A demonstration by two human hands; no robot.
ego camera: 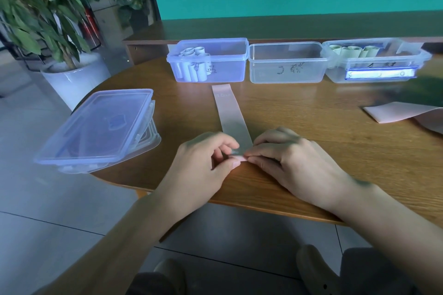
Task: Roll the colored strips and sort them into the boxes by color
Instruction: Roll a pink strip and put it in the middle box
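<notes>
A long pink strip (229, 112) lies flat on the wooden table (311, 132), running away from me. My left hand (203, 163) and my right hand (287, 158) both pinch its near end, which is curled into a small roll between the fingertips. Three clear boxes stand at the back. The left box (236, 64) holds several pale blue rolls. Nothing lies in the middle box (286, 64). Inside the right box (374, 62) are several pale green rolls.
Stacked box lids (96, 127) overhang the table's left edge. More pink strips (402, 115) lie at the right. A potted plant (72, 74) stands on the floor to the left. The table's front edge runs just under my wrists.
</notes>
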